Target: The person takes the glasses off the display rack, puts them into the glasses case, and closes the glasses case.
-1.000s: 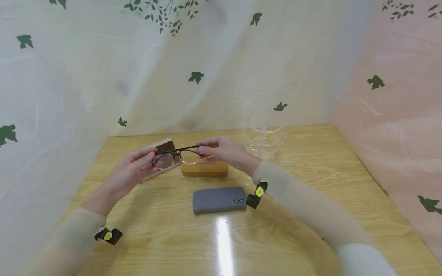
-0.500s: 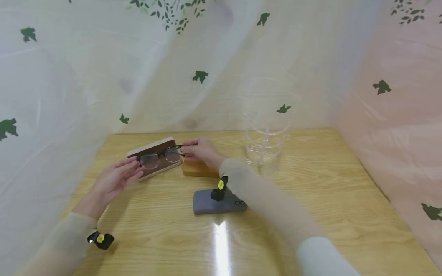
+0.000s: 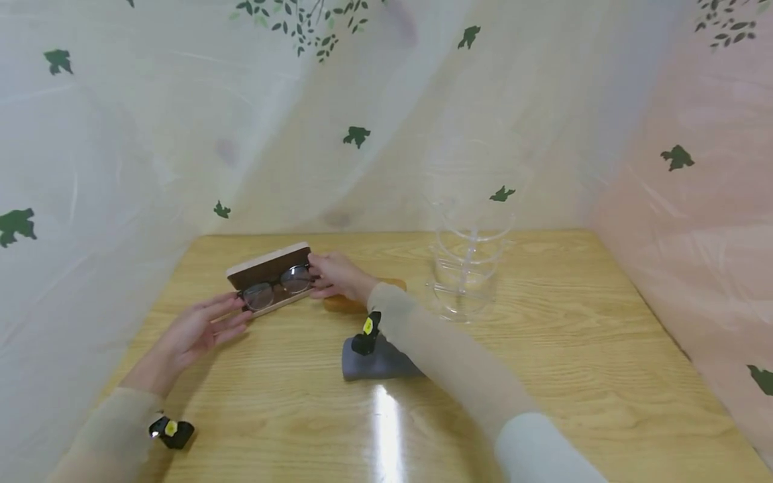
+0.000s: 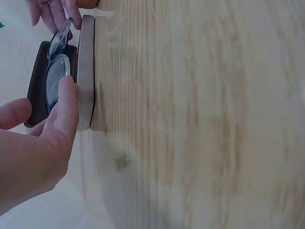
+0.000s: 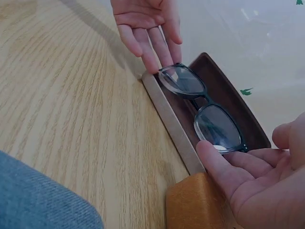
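A pair of dark-framed eyeglasses point(image 3: 275, 288) lies in an open glasses case point(image 3: 266, 268) with a brown lining, at the back left of the table. My left hand point(image 3: 193, 330) is at the left end of the frame, fingers extended and touching its edge; the left wrist view shows the thumb held apart. At the other end, my right hand point(image 3: 343, 275) has its fingers against the glasses; in the right wrist view one fingertip meets the lower rim and the thumb stands away. The folded temples are mostly hidden behind the lenses point(image 5: 218, 126).
An orange-brown case point(image 3: 392, 283) stands just right of the open one, partly behind my right hand. Closer in lies a grey-blue glasses case point(image 3: 377, 362) beneath my right forearm. A clear tiered display stand point(image 3: 470, 258) rises at the back right. Printed curtains border the table.
The eyeglasses have moved left and down from mid-air above the cases into the open case. Both hands have travelled with them, and their grips have loosened into extended fingers.
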Demonstrator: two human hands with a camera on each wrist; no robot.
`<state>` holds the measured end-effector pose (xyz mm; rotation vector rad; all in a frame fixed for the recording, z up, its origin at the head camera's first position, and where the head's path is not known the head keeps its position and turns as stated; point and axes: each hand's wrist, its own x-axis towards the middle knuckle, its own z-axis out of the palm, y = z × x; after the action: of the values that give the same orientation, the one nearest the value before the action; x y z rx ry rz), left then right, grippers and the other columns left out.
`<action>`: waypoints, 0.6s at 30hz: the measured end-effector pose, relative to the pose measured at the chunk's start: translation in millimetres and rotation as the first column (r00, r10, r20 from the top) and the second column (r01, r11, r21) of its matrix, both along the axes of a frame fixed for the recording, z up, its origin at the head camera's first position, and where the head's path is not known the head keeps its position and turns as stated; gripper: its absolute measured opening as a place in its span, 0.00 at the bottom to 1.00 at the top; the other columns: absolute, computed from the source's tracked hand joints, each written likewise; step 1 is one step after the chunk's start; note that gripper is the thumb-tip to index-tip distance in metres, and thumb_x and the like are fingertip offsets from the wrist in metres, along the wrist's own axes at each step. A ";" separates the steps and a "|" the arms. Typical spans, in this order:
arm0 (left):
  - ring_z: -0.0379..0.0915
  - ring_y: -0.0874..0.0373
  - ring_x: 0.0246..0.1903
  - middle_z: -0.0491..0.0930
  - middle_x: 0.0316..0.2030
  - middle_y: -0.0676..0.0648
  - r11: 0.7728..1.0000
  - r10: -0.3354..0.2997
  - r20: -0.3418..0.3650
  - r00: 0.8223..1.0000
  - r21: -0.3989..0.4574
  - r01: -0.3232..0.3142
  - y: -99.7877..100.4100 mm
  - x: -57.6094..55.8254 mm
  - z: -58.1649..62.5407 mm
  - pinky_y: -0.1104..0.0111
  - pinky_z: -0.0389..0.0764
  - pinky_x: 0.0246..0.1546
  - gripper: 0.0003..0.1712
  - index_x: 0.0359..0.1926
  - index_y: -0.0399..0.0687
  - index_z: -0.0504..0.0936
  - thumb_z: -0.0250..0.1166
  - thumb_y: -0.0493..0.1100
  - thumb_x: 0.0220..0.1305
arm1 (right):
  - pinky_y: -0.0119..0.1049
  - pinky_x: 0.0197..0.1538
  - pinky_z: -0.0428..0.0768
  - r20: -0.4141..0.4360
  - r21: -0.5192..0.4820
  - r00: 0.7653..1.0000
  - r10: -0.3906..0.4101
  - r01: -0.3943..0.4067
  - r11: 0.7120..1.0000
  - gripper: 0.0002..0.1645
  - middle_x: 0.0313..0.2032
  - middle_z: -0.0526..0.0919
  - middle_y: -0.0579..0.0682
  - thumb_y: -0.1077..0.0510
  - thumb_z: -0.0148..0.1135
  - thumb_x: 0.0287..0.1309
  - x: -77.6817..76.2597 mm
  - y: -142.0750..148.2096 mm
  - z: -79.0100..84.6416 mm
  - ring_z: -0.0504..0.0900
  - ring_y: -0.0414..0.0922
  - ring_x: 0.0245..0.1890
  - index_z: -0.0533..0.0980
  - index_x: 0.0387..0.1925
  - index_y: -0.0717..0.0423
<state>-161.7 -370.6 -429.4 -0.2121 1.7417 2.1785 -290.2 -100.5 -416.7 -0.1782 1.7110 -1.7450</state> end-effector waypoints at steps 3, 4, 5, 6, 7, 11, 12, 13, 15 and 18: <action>0.79 0.58 0.55 0.38 0.77 0.32 1.000 -0.011 0.003 1.000 0.011 0.011 -2.7 -4.0 -2.8 0.59 0.74 0.62 0.43 0.79 0.33 0.32 0.51 0.45 0.81 | 0.49 0.56 0.82 0.031 -0.028 0.999 0.021 -0.020 0.999 0.35 0.73 0.62 0.63 0.48 0.46 0.80 -2.3 0.5 -1.5 0.64 0.63 0.70 0.54 0.78 0.62; 0.80 0.58 0.55 0.37 0.77 0.32 1.000 -0.012 0.005 1.000 0.014 0.012 -3.8 -4.2 -3.1 0.59 0.74 0.62 0.43 0.78 0.33 0.32 0.50 0.45 0.81 | 0.49 0.57 0.81 0.036 -0.036 0.999 0.029 -0.028 0.999 0.35 0.74 0.61 0.63 0.48 0.46 0.80 -2.5 0.0 -1.7 0.63 0.63 0.71 0.54 0.78 0.62; 0.80 0.58 0.54 0.35 0.77 0.31 1.000 -0.013 0.009 1.000 0.017 0.013 -4.8 -4.1 -3.2 0.58 0.74 0.62 0.43 0.78 0.33 0.32 0.50 0.45 0.82 | 0.50 0.58 0.81 0.039 -0.040 0.999 0.033 -0.032 0.999 0.35 0.74 0.61 0.63 0.49 0.46 0.80 -2.5 -0.6 -2.0 0.63 0.63 0.71 0.54 0.78 0.62; 0.80 0.59 0.54 0.34 0.76 0.31 1.000 -0.015 0.010 1.000 0.016 0.015 -5.7 -3.9 -3.1 0.58 0.74 0.62 0.43 0.78 0.33 0.31 0.49 0.45 0.82 | 0.50 0.58 0.80 0.042 -0.045 0.998 0.036 -0.034 0.998 0.35 0.74 0.61 0.63 0.49 0.46 0.80 -2.5 -1.3 -2.3 0.62 0.63 0.72 0.54 0.78 0.63; 0.80 0.59 0.54 0.33 0.76 0.31 1.000 -0.017 0.012 1.000 0.015 0.017 -6.4 -3.8 -2.8 0.58 0.74 0.63 0.43 0.78 0.33 0.31 0.48 0.45 0.82 | 0.50 0.59 0.80 0.044 -0.048 0.998 0.039 -0.037 0.998 0.35 0.74 0.60 0.64 0.50 0.46 0.80 -2.3 -1.9 -2.6 0.61 0.63 0.72 0.54 0.77 0.64; 0.80 0.60 0.54 0.31 0.77 0.30 0.999 -0.029 0.021 0.999 0.025 0.028 -6.3 -5.5 -0.8 0.58 0.72 0.64 0.43 0.78 0.35 0.29 0.48 0.46 0.82 | 0.50 0.61 0.78 0.046 -0.068 0.998 0.047 -0.044 0.997 0.33 0.74 0.59 0.65 0.51 0.44 0.81 -1.9 -3.4 -2.8 0.59 0.60 0.74 0.54 0.77 0.65; 0.80 0.60 0.54 0.31 0.77 0.31 0.999 -0.031 0.021 0.999 0.028 0.030 -5.7 -6.3 -0.1 0.59 0.72 0.64 0.43 0.78 0.35 0.29 0.48 0.46 0.82 | 0.50 0.62 0.78 0.047 -0.073 0.998 0.045 -0.041 0.996 0.33 0.74 0.59 0.65 0.52 0.44 0.81 -2.2 -3.4 -3.1 0.59 0.59 0.74 0.55 0.77 0.65; 0.80 0.60 0.54 0.30 0.77 0.31 0.999 -0.031 0.022 0.999 0.034 0.031 -5.0 -7.3 0.5 0.59 0.71 0.64 0.44 0.78 0.35 0.28 0.48 0.45 0.82 | 0.50 0.62 0.77 0.049 -0.077 0.998 0.043 -0.040 0.996 0.33 0.74 0.58 0.65 0.52 0.44 0.81 -2.2 -3.2 -3.0 0.59 0.59 0.74 0.55 0.77 0.65; 0.80 0.60 0.54 0.30 0.78 0.31 0.999 -0.036 0.022 0.999 0.036 0.035 -3.6 -8.7 1.9 0.59 0.71 0.65 0.44 0.78 0.35 0.27 0.47 0.45 0.82 | 0.49 0.62 0.77 0.052 -0.079 0.998 0.040 -0.035 0.996 0.33 0.75 0.58 0.64 0.51 0.43 0.81 -2.4 -2.2 -2.7 0.59 0.58 0.74 0.55 0.77 0.64; 0.79 0.61 0.54 0.30 0.77 0.30 0.999 -0.043 0.014 0.999 0.028 0.043 -2.1 -10.0 3.1 0.59 0.71 0.64 0.43 0.78 0.34 0.27 0.46 0.45 0.83 | 0.49 0.63 0.76 0.059 -0.092 0.997 0.040 -0.034 0.995 0.32 0.75 0.57 0.64 0.52 0.43 0.81 -3.0 -0.5 -2.1 0.59 0.58 0.74 0.56 0.77 0.64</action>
<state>-171.8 -372.7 -426.3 -0.1819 1.6918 2.1635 -293.2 -101.0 -418.8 -0.1939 1.5763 -1.7844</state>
